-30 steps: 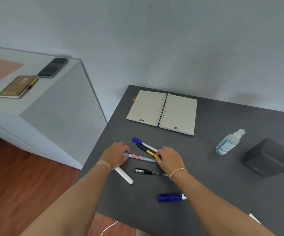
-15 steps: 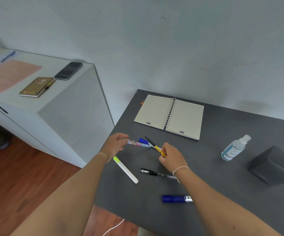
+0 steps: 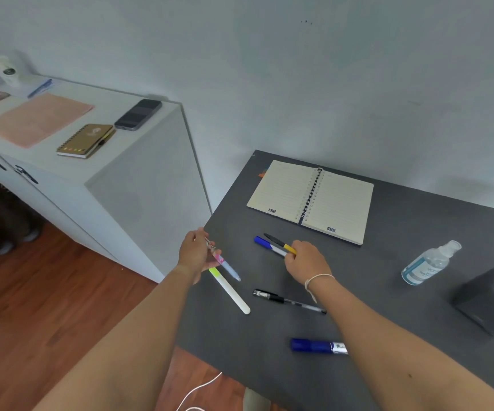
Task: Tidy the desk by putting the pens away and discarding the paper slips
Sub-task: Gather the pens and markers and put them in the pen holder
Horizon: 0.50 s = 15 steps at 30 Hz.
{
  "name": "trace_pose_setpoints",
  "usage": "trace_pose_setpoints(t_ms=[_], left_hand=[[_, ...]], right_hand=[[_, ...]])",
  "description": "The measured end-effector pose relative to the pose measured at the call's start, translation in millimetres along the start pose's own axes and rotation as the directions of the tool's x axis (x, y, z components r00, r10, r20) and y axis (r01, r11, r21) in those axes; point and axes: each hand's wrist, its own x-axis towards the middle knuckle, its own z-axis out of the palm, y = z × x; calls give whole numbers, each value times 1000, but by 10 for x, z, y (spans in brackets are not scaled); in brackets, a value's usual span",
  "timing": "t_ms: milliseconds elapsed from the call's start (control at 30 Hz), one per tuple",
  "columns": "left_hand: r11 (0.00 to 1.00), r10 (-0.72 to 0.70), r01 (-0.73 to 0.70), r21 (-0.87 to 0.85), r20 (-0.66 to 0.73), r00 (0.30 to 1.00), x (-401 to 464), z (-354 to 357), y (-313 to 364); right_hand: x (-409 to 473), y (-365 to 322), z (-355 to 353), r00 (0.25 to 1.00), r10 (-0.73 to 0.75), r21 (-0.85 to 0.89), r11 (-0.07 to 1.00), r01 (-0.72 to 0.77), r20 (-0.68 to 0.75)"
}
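Fingers of the left hand (image 3: 196, 254) pinch a pink-and-blue pen (image 3: 225, 262) above the dark worktop (image 3: 388, 292); the right hand (image 3: 305, 262) grips a blue-capped pen (image 3: 266, 245) and a black-and-yellow pen (image 3: 279, 242). White highlighter (image 3: 230, 291), black pen (image 3: 288, 301) and blue marker (image 3: 316, 346) lie near the front edge

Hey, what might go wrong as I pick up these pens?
The left hand pinches the patterned pen right at the desk edge, so a slip drops it to the floor. The right hand holds two pens at once, blue-capped and yellow-and-black; one could slide free.
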Motion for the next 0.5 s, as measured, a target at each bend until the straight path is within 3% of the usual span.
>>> trace_pose_setpoints(t_ms=[67, 200, 333, 500], left_hand=[[999, -39, 40, 5, -88, 995, -25, 23, -65], [974, -55, 105, 199, -241, 969, -38, 49, -241], [929, -113, 193, 316, -255, 960, -90, 63, -388], [822, -35, 160, 546, -233, 972, -103, 146, -421]], right_hand=[[32, -6, 25, 1000, -9, -35, 999, 9, -3], [94, -16, 95, 999, -43, -82, 996, 43, 6], [141, -23, 184, 996, -81, -83, 993, 83, 19], [170, -25, 241, 998, -63, -144, 987, 67, 30]])
